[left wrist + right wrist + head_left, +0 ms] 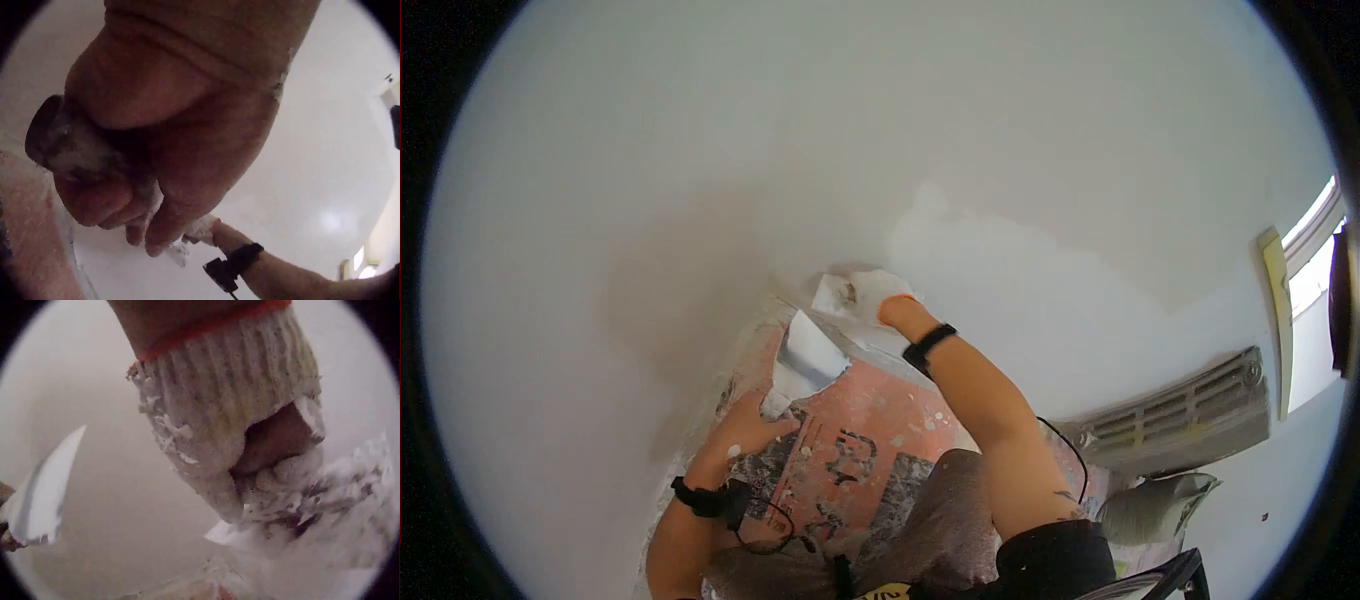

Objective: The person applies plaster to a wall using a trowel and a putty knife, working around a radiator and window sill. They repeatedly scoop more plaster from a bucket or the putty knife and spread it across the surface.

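Note:
My bare left hand (750, 432) grips the handle (78, 147) of a wide putty knife, its fingers curled round it. The blade of this putty knife (812, 352) points up and carries white compound; it also shows at the left of the right wrist view. My right hand (878, 293), in a white knit glove with an orange cuff, holds a second putty knife (832, 294) against the bottom of the wall, near the corner. White paste thickly coats this tool and the glove fingers in the right wrist view, and the handle is mostly hidden by the hand.
The pale wall (1000, 120) has darker damp patches and a whiter smoothed area (990, 260). Spattered reddish sheeting (880, 410) covers the floor between the hands. At the right are a dusty grey slotted unit (1180, 410), a crumpled bag (1157, 508) and a yellowish board (1278, 310).

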Demonstrator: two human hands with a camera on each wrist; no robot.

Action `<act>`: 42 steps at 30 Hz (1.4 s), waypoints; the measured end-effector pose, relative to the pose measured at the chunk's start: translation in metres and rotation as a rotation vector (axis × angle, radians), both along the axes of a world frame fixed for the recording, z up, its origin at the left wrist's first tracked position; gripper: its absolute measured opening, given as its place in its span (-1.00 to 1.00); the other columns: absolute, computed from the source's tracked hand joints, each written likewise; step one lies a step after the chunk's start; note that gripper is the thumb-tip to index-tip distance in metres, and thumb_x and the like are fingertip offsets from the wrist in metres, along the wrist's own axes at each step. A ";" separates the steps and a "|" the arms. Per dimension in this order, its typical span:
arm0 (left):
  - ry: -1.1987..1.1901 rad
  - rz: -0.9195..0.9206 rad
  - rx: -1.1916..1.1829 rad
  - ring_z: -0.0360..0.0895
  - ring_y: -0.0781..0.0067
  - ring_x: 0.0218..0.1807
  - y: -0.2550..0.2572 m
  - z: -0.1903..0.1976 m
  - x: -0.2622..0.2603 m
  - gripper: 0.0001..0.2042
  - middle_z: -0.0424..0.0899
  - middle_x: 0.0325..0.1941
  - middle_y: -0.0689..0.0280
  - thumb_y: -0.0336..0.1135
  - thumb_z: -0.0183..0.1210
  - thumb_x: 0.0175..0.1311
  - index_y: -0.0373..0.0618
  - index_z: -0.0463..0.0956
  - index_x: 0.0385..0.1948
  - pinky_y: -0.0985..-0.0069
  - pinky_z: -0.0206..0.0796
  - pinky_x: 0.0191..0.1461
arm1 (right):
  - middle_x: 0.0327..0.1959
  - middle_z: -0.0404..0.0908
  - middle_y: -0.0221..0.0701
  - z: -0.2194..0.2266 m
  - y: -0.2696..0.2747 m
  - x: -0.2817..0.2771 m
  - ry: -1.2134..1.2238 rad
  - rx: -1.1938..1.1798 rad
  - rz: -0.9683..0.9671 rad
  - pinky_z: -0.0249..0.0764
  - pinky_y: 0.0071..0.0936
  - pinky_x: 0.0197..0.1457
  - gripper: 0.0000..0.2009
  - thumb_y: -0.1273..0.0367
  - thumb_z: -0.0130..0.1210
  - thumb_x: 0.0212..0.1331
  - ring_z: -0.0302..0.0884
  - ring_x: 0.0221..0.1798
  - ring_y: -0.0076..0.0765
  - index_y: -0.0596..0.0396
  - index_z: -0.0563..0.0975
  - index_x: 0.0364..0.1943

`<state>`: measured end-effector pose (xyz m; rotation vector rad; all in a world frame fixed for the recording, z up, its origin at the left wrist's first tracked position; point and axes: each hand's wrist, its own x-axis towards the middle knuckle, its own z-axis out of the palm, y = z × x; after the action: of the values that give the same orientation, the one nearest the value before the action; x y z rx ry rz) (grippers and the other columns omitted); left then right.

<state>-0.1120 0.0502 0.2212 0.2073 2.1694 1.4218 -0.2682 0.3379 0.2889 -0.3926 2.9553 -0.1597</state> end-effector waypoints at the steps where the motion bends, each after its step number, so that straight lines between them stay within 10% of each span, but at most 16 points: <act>1: -0.009 -0.014 -0.002 0.55 0.51 -0.40 0.002 0.006 0.003 -0.61 0.68 -0.35 0.36 -0.15 0.48 0.12 -0.21 0.63 -0.12 0.42 0.44 -0.36 | -0.08 0.72 -0.23 0.000 0.016 0.013 -0.028 0.011 -0.016 0.56 -0.20 0.08 -0.67 0.14 0.12 0.24 0.67 0.05 -0.13 -0.01 0.65 -0.03; 4: -0.080 -0.094 0.047 0.53 0.58 -0.42 0.021 0.049 0.006 -0.51 0.64 -0.36 0.37 -0.07 0.50 0.10 -0.21 0.58 -0.05 0.52 0.38 -0.44 | -0.26 0.67 -0.37 0.031 0.070 0.065 -0.158 -0.651 -0.151 0.58 -0.31 -0.12 -0.79 0.28 0.20 0.21 0.66 -0.12 -0.36 0.08 0.63 -0.17; 6: -0.258 -0.221 -0.044 0.60 0.33 -0.04 0.041 0.085 0.003 -0.41 0.71 -0.08 0.23 -0.02 0.47 0.12 -0.28 0.56 0.08 0.35 0.43 0.06 | -0.28 0.64 -0.44 0.058 0.111 0.095 -0.127 -0.883 -0.276 0.56 -0.35 -0.19 -0.79 0.32 0.22 0.21 0.63 -0.17 -0.43 0.10 0.60 -0.14; 8: -0.129 -0.280 0.015 0.59 0.37 -0.06 0.066 0.093 0.001 -0.40 0.70 -0.09 0.24 -0.01 0.46 0.14 -0.28 0.55 0.09 0.38 0.43 0.03 | -0.29 0.60 -0.52 0.070 0.128 0.122 -0.086 -1.115 -0.399 0.54 -0.38 -0.26 -0.77 0.35 0.25 0.21 0.59 -0.21 -0.50 0.13 0.56 -0.11; 10: -0.008 -0.341 0.070 0.57 0.42 -0.08 0.092 0.104 0.002 -0.40 0.68 -0.10 0.26 -0.01 0.45 0.16 -0.29 0.54 0.10 0.41 0.43 0.01 | -0.06 0.63 -0.47 0.082 0.138 0.149 0.110 -1.845 -0.277 0.58 -0.35 -0.10 -0.63 0.34 0.26 0.26 0.62 -0.08 -0.38 0.18 0.50 0.09; 14: -0.123 -0.508 0.133 0.57 0.44 -0.04 0.141 0.114 -0.003 -0.39 0.68 -0.06 0.25 0.00 0.44 0.18 -0.25 0.51 0.14 0.41 0.43 0.05 | 0.30 0.49 -0.33 0.094 0.158 0.186 0.148 -2.204 -0.242 0.48 -0.30 0.33 -0.44 0.40 0.26 0.27 0.49 0.27 -0.31 0.15 0.36 0.34; 20: 0.120 -0.642 0.277 0.58 0.37 0.07 0.216 0.113 0.006 -0.32 0.66 0.08 0.23 0.01 0.40 0.23 -0.24 0.41 0.26 0.35 0.43 0.19 | 0.15 0.60 -0.34 0.070 0.216 0.233 0.139 -1.927 -0.352 0.53 -0.36 0.22 -0.52 0.46 0.19 0.24 0.58 0.14 -0.39 0.10 0.43 0.28; 22: 0.010 -0.627 0.247 0.57 0.35 0.10 0.234 0.113 0.012 -0.33 0.66 0.09 0.24 0.01 0.39 0.24 -0.24 0.41 0.27 0.32 0.42 0.21 | 0.00 0.66 -0.41 0.050 0.246 0.255 -0.148 -1.185 -0.553 0.56 -0.46 0.08 -0.60 0.46 0.19 0.20 0.61 -0.02 -0.49 0.18 0.52 0.15; 26: 0.290 -0.524 0.079 0.58 0.08 0.16 0.271 0.119 0.028 -0.36 0.62 0.19 0.00 -0.01 0.33 0.28 -0.27 0.42 0.27 0.28 0.41 0.20 | -0.10 0.68 -0.47 -0.011 0.269 0.298 -0.114 -1.097 -0.439 0.55 -0.52 -0.03 -0.72 0.42 0.15 0.28 0.60 -0.11 -0.55 0.23 0.57 0.04; 30: 0.958 -0.421 0.007 0.55 -0.17 -0.01 0.310 0.104 0.034 -0.43 0.61 -0.02 -0.06 -0.14 0.42 0.04 -0.27 0.53 0.08 0.12 0.43 0.03 | -0.08 0.70 -0.36 -0.045 0.270 0.320 -0.253 -2.393 -1.018 0.68 -0.33 -0.14 -0.69 0.20 0.04 0.47 0.70 -0.14 -0.40 0.10 0.59 0.07; 32: 1.053 -0.404 -0.053 0.55 -0.14 -0.06 0.337 0.110 0.035 -0.51 0.58 -0.11 -0.02 -0.22 0.39 0.02 -0.25 0.55 0.00 0.11 0.43 -0.01 | -0.12 0.72 -0.34 -0.041 0.268 0.328 -0.175 -2.221 -0.888 0.70 -0.32 -0.18 -0.68 0.16 0.04 0.46 0.71 -0.17 -0.36 0.08 0.61 0.04; 36: 1.160 -0.295 -0.308 0.55 -0.04 -0.16 0.373 0.094 0.022 -0.74 0.51 -0.25 0.06 -0.50 0.20 0.12 -0.15 0.59 -0.11 0.16 0.43 -0.12 | -0.15 0.73 -0.33 -0.062 0.256 0.331 -0.325 -2.635 -0.722 0.71 -0.30 -0.22 -0.68 0.15 0.05 0.46 0.72 -0.23 -0.34 0.08 0.62 0.01; 37: 1.167 -0.300 -0.343 0.54 -0.03 -0.17 0.374 0.094 0.013 -0.73 0.51 -0.26 0.07 -0.55 0.14 0.15 -0.13 0.60 -0.10 0.17 0.44 -0.13 | -0.14 0.73 -0.32 -0.097 0.266 0.333 -0.469 -2.817 -0.319 0.72 -0.27 -0.16 -0.69 0.17 0.07 0.45 0.72 -0.19 -0.33 0.08 0.64 0.00; 42: 1.316 -0.295 -0.424 0.55 -0.03 -0.20 0.381 0.123 0.004 -0.70 0.51 -0.28 0.08 -0.51 0.14 0.19 -0.13 0.62 -0.02 0.15 0.43 -0.15 | -0.07 0.71 -0.32 -0.072 0.300 0.361 -0.326 -2.732 -0.555 0.71 -0.27 -0.08 -0.68 0.17 0.05 0.46 0.71 -0.11 -0.32 0.09 0.60 0.06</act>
<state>-0.1085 0.4310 0.3443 1.5644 3.1191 0.5825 0.0928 0.6379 0.2166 0.3221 0.4105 -3.1188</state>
